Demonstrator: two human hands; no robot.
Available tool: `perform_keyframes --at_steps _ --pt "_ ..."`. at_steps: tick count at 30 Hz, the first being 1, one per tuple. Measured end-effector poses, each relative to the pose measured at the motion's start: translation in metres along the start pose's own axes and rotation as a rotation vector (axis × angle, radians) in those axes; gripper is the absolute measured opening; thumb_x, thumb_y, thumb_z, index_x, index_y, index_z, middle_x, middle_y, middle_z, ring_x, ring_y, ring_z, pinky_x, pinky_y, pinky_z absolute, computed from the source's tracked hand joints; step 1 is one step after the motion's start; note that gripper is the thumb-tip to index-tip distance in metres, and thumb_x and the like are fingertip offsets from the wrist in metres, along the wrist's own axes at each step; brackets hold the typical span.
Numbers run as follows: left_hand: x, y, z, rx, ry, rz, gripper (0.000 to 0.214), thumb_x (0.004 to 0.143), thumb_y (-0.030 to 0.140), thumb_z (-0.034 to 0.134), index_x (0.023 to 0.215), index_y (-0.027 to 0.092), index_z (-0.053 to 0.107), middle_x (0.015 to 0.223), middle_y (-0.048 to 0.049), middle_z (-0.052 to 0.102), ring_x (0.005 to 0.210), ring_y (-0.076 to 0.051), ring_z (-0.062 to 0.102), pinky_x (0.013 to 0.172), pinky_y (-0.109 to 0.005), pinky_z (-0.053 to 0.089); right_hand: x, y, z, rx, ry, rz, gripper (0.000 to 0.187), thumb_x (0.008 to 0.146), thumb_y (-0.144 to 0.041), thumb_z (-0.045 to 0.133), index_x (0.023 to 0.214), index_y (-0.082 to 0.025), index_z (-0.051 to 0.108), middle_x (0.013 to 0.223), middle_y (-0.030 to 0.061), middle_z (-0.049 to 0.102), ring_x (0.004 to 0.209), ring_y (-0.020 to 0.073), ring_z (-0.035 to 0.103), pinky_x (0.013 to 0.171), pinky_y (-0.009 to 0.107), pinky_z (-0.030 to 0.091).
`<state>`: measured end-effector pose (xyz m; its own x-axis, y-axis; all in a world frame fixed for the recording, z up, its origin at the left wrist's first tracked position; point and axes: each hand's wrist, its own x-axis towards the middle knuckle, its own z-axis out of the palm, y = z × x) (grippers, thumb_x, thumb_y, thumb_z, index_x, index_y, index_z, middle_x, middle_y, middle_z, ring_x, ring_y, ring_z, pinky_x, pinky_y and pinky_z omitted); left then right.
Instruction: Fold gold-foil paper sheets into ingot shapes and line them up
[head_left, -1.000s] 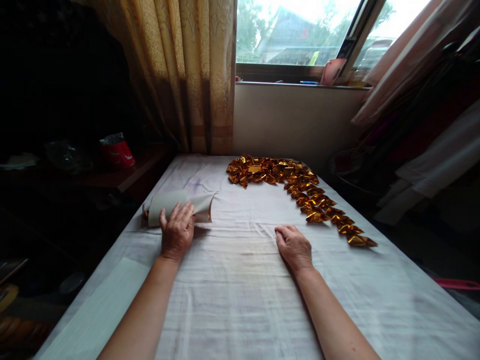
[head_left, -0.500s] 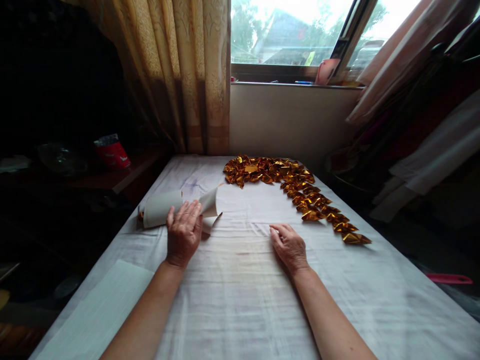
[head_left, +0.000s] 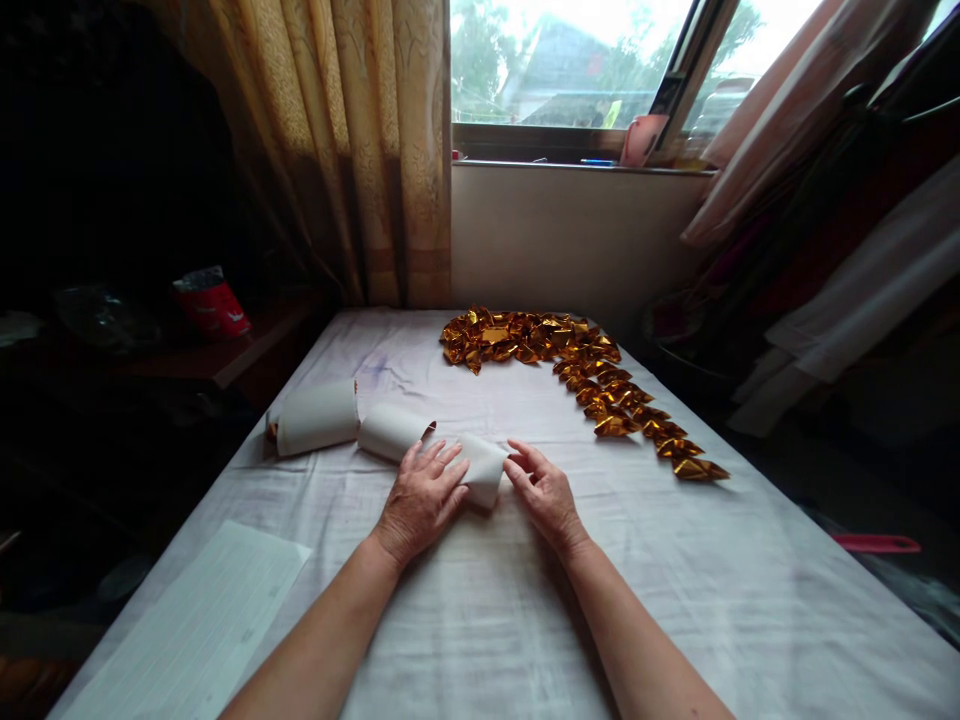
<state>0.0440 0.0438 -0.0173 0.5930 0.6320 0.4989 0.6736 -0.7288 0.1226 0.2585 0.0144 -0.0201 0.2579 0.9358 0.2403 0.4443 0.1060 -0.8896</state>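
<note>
A curled, white-backed sheet of paper (head_left: 484, 468) lies on the cloth between my hands. My left hand (head_left: 421, 495) rests over its left part, fingers stretched out and apart. At the sheet's right edge, the thumb and fingertips of my right hand (head_left: 544, 495) close on the corner. Just beyond my left hand is another curled paper (head_left: 394, 430), its rim showing a brownish-gold inner side. Further left sits a thicker curled bundle of the same paper (head_left: 319, 418). Folded shiny gold foil pieces (head_left: 525, 340) lie at the back, with rows of them running toward the right edge.
A white cloth covers the table (head_left: 480, 620). A pale flat sheet (head_left: 202, 610) lies at the front left. On a dark shelf to the left stands a red container (head_left: 212, 303). A curtain (head_left: 375, 150) and a window are behind; clothes hang at right.
Both hands have come together near the middle. My left hand has moved right, away from the bundle, with a sheet that now lies separate; my right hand has reached that sheet's edge.
</note>
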Motion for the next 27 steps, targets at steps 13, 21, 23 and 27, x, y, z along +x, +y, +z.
perform_keyframes --at_steps 13,21,23,27 --pt "-0.001 -0.003 -0.001 0.006 -0.056 0.004 0.04 0.098 0.045 0.045 0.126 0.026 0.064 0.141 -0.0095 0.057 0.134 -0.032 0.048 0.112 -0.057 0.033 -0.001 -0.002 -0.001 0.06 0.036 -0.074 0.03 0.08 -0.044 0.059 0.093 -0.022 0.075 0.092 0.0051 0.077 0.078 0.02 0.07 0.07 0.029 0.055" --pt "0.001 -0.001 0.002 0.015 -0.063 0.031 0.039 0.099 0.044 0.043 0.124 0.025 0.066 0.139 -0.0093 0.059 0.133 -0.031 0.049 0.111 -0.056 0.034 0.0 -0.001 0.0 0.074 0.011 0.036 0.032 0.077 -0.051 0.062 0.082 -0.023 0.074 0.081 0.0032 0.076 0.074 0.0209 0.069 0.072 0.031 0.053" --pt "0.002 -0.004 0.0 0.017 -0.051 0.053 0.038 0.099 0.042 0.042 0.123 0.025 0.066 0.138 -0.0088 0.06 0.133 -0.029 0.049 0.112 -0.054 0.034 0.001 0.002 0.001 0.09 0.033 0.05 0.029 0.075 -0.049 0.062 0.076 -0.022 0.073 0.076 0.0029 0.075 0.072 0.0206 0.068 0.071 0.031 0.052" --pt "0.011 -0.027 -0.016 0.097 0.0 -0.123 0.042 0.1 0.043 0.039 0.129 0.023 0.062 0.14 -0.0099 0.058 0.135 -0.027 0.047 0.114 -0.051 0.031 0.006 0.009 -0.003 0.198 0.099 0.117 0.032 0.071 -0.05 0.066 0.076 -0.02 0.074 0.073 0.0046 0.074 0.067 0.0195 0.066 0.064 0.029 0.051"
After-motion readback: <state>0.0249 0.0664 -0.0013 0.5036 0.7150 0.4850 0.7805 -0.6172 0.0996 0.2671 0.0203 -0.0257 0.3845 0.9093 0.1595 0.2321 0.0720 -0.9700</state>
